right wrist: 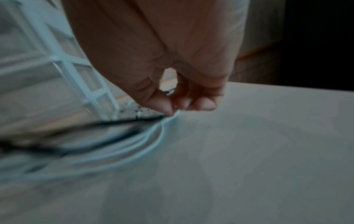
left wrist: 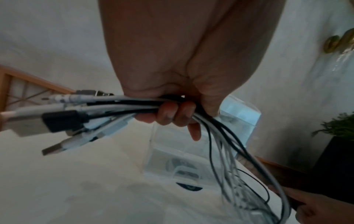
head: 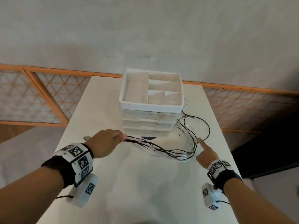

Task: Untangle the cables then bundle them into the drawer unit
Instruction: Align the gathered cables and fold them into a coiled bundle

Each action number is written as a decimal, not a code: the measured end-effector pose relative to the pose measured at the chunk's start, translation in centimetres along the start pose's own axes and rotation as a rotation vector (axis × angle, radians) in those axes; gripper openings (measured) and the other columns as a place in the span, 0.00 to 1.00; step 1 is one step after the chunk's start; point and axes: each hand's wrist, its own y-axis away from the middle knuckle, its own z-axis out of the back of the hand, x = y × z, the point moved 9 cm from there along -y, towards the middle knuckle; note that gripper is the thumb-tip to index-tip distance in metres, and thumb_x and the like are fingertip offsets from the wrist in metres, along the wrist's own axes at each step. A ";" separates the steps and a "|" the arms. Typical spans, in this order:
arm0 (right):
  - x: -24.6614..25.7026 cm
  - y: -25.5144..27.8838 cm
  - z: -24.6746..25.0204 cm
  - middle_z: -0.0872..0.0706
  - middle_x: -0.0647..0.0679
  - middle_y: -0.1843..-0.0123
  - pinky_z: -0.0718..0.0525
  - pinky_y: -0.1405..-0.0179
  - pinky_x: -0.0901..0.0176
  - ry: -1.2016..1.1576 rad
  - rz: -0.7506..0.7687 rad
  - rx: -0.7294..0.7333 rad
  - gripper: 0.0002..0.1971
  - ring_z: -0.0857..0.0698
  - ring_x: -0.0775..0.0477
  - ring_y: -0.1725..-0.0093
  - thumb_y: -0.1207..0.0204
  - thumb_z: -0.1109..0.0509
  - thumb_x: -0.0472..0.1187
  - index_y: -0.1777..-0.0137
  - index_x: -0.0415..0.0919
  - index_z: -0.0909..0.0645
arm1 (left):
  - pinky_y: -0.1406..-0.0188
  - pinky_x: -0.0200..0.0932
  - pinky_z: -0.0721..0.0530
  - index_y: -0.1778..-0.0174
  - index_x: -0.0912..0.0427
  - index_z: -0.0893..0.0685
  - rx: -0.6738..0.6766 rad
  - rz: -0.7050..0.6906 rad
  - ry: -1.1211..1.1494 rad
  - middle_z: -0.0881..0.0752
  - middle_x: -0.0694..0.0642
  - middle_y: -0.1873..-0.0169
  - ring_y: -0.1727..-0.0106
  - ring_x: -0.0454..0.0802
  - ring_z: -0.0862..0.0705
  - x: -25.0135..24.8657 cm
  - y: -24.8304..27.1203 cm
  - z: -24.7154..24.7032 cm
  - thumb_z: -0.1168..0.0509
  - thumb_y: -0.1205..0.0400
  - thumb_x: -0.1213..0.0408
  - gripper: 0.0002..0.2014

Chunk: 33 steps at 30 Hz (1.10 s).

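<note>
A bunch of black and white cables (head: 161,148) lies across the white table (head: 145,188) in front of the white drawer unit (head: 150,109). My left hand (head: 106,143) grips the bunch near its plug ends (head: 86,137), fingers (left wrist: 172,115) curled round the cables (left wrist: 124,104); several USB plugs (left wrist: 57,121) stick out past the fist. From there the cables run right into a loose loop (head: 191,149). My right hand (head: 205,152) points its index finger onto the loop's outer bend, and the fingertip (right wrist: 168,112) touches a white cable (right wrist: 149,136) while the other fingers curl.
The drawer unit (left wrist: 172,151) has an open compartmented tray on top and translucent drawers (head: 148,122) below, all pushed in. A black cable loop (head: 208,126) spreads right of the unit near the table's right edge. A dark round mark (head: 148,137) lies at the unit's foot.
</note>
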 end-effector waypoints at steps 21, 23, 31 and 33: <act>19.0 14.9 -0.6 0.12 0.60 0.67 0.20 0.61 0.65 -0.306 0.690 -0.193 0.09 0.16 0.58 0.67 0.26 0.24 0.35 0.54 0.51 0.10 | 0.65 0.48 0.22 0.60 0.53 0.27 -0.031 -0.174 0.217 0.25 0.48 0.73 0.74 0.47 0.24 -2.7 5.1 -3.9 0.40 0.11 0.56 0.11; 19.1 15.2 -2.1 0.08 0.55 0.59 0.15 0.52 0.55 -0.124 0.674 -0.123 0.13 0.11 0.48 0.58 0.25 0.25 0.45 0.42 0.55 0.13 | 0.64 0.48 0.27 0.57 0.53 0.28 -0.029 -0.180 0.090 0.26 0.47 0.71 0.70 0.49 0.25 -2.8 5.0 -4.2 0.43 0.11 0.56 0.10; 22.2 17.4 -1.8 0.11 0.52 0.67 0.16 0.63 0.54 -0.189 0.750 -0.088 0.13 0.15 0.50 0.67 0.31 0.34 0.41 0.52 0.53 0.09 | 0.60 0.41 0.19 0.51 0.51 0.18 -0.067 -0.249 0.291 0.14 0.46 0.62 0.62 0.44 0.16 -4.3 5.6 -1.2 0.28 0.20 0.53 0.09; 21.2 17.2 -0.3 0.16 0.56 0.75 0.25 0.72 0.65 -0.328 0.754 -0.104 0.15 0.22 0.55 0.75 0.27 0.30 0.31 0.60 0.54 0.09 | 0.55 0.43 0.14 0.45 0.49 0.16 0.004 -0.154 0.658 0.10 0.47 0.57 0.57 0.44 0.13 -3.4 6.2 -0.9 0.28 0.22 0.44 0.16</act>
